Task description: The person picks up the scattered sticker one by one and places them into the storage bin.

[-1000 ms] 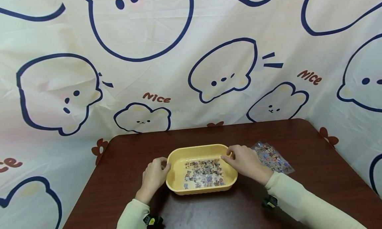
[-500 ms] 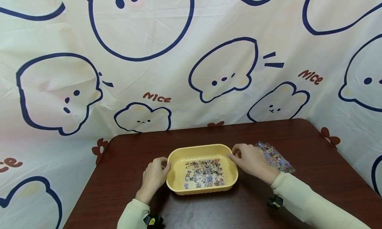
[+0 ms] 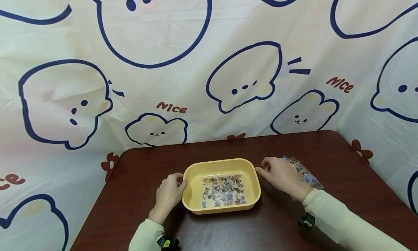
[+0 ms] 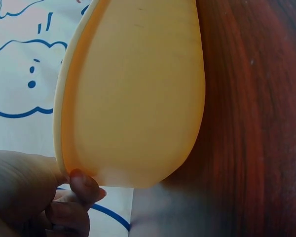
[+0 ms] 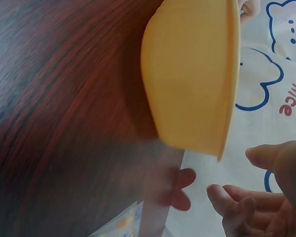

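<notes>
My left hand (image 3: 169, 193) grips the left rim of a yellow plastic tray (image 3: 221, 209). In the left wrist view, a curled finger (image 4: 85, 186) lies under the rim of the tray (image 4: 133, 98). Many small, colourful printed pieces (image 3: 223, 191) lie on the tray's floor, too small to make out singly. Just right of the tray, my right hand (image 3: 282, 175) is apart from the rim and holds nothing. The right wrist view shows its thumb (image 5: 269, 156) and fingers spread, with a gap to the tray (image 5: 192, 74).
Clear plastic sheets with colourful prints (image 3: 307, 175) lie on the dark wooden table (image 3: 209, 233), partly behind the right hand. A cloth with cartoon bears (image 3: 156, 131) hangs behind the table's far edge. Each wrist wears a black strapped device (image 3: 167, 241).
My right hand has let go of the tray's right rim and moved right, towards the plastic sheets. The left hand and the tray have stayed in place.
</notes>
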The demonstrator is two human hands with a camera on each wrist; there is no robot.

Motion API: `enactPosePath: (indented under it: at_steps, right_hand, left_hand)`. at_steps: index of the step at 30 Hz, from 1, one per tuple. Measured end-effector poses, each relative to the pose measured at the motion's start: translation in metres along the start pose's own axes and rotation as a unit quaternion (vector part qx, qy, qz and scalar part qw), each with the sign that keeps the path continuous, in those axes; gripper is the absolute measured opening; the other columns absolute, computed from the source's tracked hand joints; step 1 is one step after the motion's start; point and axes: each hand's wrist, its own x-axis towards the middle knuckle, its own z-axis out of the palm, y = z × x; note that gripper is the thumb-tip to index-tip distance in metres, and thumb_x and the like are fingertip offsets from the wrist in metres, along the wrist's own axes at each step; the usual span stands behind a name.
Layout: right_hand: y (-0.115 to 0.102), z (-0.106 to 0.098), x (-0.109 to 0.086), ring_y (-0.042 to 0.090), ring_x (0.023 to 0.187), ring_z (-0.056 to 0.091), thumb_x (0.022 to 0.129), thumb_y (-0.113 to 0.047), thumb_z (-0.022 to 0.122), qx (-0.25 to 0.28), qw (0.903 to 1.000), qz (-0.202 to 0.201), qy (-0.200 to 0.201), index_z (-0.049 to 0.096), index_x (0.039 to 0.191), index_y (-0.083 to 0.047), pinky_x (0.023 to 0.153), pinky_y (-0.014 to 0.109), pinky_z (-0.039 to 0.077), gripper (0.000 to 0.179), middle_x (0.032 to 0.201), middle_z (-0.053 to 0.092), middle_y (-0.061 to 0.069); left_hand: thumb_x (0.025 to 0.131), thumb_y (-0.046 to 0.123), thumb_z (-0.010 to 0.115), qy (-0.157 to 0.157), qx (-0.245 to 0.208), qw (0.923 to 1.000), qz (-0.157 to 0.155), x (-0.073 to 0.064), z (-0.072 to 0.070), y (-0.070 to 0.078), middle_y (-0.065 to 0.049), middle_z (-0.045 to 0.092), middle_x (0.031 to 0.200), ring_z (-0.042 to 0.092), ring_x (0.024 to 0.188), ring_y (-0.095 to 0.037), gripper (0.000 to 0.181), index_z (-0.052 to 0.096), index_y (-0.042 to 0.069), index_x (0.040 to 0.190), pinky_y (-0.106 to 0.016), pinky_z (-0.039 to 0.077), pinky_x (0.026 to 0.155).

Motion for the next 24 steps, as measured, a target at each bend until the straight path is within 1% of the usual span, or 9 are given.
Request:
enactPosePath:
  at_steps: [5, 7, 12, 18, 24]
  right_hand:
    - [0.009, 0.000, 0.001, 0.010, 0.055, 0.052, 0.094, -0.039, 0.069, -0.010, 0.9998, 0.011, -0.010, 0.071, 0.099, -0.009, 0.047, 0.028, 0.040, 0.031, 0.078, 0.068, -0.002]
    - [0.012, 0.000, 0.002, 0.011, 0.056, 0.053, 0.094, -0.039, 0.069, -0.013, 0.9998, 0.012, -0.008, 0.072, 0.098, -0.009, 0.048, 0.028, 0.040, 0.031, 0.078, 0.068, -0.001]
    - [0.022, 0.001, 0.005, 0.011, 0.058, 0.053, 0.094, -0.038, 0.069, -0.018, 0.9998, 0.010, 0.004, 0.072, 0.097, -0.008, 0.050, 0.028, 0.040, 0.030, 0.075, 0.066, -0.001]
    - [0.031, 0.001, 0.005, 0.012, 0.057, 0.053, 0.094, -0.039, 0.068, -0.028, 0.9995, 0.014, -0.003, 0.072, 0.099, -0.006, 0.052, 0.029, 0.039, 0.034, 0.070, 0.063, -0.002]
    - [0.038, -0.002, 0.004, 0.014, 0.058, 0.052, 0.095, -0.040, 0.067, -0.038, 0.9992, 0.015, -0.005, 0.073, 0.103, -0.005, 0.052, 0.030, 0.038, 0.036, 0.070, 0.062, -0.002]
  left_hand:
    - [0.094, 0.027, 0.068, 0.001, 0.001, 1.0000, 0.000, 0.000, 0.000, 0.000, 0.000, 0.075, 0.080, 0.068, 0.072, -0.017, 0.024, 0.075, 0.013, 0.111, -0.040, 0.047, 0.062]
    - [0.094, 0.026, 0.068, 0.000, 0.002, 1.0000, -0.001, 0.000, 0.000, 0.000, 0.000, 0.075, 0.080, 0.068, 0.072, -0.017, 0.024, 0.075, 0.012, 0.112, -0.041, 0.047, 0.062]
    - [0.094, 0.026, 0.068, 0.000, 0.002, 1.0000, 0.001, 0.001, 0.000, 0.000, 0.000, 0.075, 0.080, 0.068, 0.072, -0.017, 0.025, 0.075, 0.012, 0.113, -0.041, 0.048, 0.063]
    - [0.094, 0.027, 0.067, 0.001, 0.003, 1.0000, 0.005, 0.001, -0.001, 0.000, 0.000, 0.075, 0.081, 0.068, 0.073, -0.018, 0.024, 0.076, 0.013, 0.111, -0.041, 0.048, 0.063]
    - [0.094, 0.026, 0.067, -0.001, 0.003, 1.0000, 0.005, 0.001, -0.001, 0.000, 0.000, 0.075, 0.080, 0.068, 0.072, -0.017, 0.024, 0.076, 0.013, 0.111, -0.040, 0.047, 0.062]
